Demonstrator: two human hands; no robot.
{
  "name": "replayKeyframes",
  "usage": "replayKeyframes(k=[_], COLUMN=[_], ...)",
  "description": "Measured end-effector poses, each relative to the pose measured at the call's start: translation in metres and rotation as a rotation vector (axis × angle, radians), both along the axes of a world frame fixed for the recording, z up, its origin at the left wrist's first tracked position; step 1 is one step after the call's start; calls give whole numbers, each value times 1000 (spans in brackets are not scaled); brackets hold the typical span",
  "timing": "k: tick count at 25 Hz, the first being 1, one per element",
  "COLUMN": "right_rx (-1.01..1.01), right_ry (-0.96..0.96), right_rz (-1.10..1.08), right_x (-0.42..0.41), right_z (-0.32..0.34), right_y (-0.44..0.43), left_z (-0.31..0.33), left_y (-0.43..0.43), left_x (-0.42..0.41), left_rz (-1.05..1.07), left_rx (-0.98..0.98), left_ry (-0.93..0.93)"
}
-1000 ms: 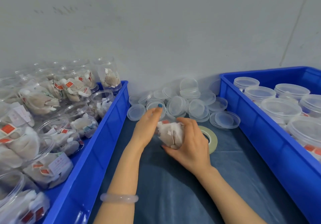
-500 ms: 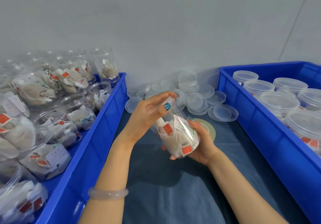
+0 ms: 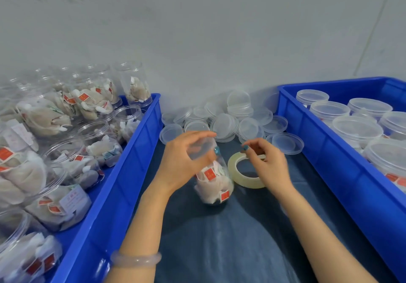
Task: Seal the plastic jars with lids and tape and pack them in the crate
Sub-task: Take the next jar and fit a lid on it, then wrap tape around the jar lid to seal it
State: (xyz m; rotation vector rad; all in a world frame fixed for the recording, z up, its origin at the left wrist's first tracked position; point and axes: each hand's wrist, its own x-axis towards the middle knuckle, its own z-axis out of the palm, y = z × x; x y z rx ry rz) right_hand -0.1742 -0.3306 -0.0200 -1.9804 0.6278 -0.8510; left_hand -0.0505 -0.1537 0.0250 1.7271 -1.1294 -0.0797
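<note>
A clear plastic jar (image 3: 214, 183) filled with pale sachets bearing red labels stands on the dark cloth in the middle. My left hand (image 3: 184, 161) grips its lidded top from above, fingers curled round the lid. Just right of the jar a roll of clear tape (image 3: 246, 172) is tilted up off the cloth. My right hand (image 3: 267, 164) holds the roll's upper edge, fingertips pinched together above it.
A heap of loose clear lids (image 3: 226, 118) lies behind the jar by the wall. The left blue crate (image 3: 123, 172) holds several open filled jars. The right blue crate (image 3: 329, 151) holds several lidded jars. Grey wall behind.
The jar went from lying tilted in both hands to standing on the cloth. My right hand let go of the jar and picked up the tape roll.
</note>
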Motion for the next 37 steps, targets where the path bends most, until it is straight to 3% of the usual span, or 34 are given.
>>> replayKeyframes(k=[2, 4, 6, 12, 16, 19, 24, 31, 37], right_rx=[-209, -393, -452, -473, -166, 56, -16, -129, -313], right_ry=[253, 563, 727, 567, 212, -30, -167, -188, -180], right_rz=[-3, 129, 246, 230, 114, 186, 244, 208, 166], right_x=[-7, -9, -10, -21, -28, -28, -23, -19, -18], right_z=[-6, -16, -25, -16, -5, 7, 12, 11, 7], right_y=[-13, -21, -25, -31, -23, -12, 3, 9, 15], left_z=[-7, -11, -12, -32, -38, -31, -28, -30, -25], left_y=[-10, -20, -28, -26, -32, -40, -57, -57, -53], left_x=[-5, -10, -12, -15, -31, -42, -60, -62, -62], left_rz=[70, 116, 140, 443, 500, 494, 464, 552, 591], left_rx=[84, 116, 117, -13, -105, -82, 20, -307, -386], left_ry=[-153, -304, -466, -1004, -942, -896, -850, -824, -569])
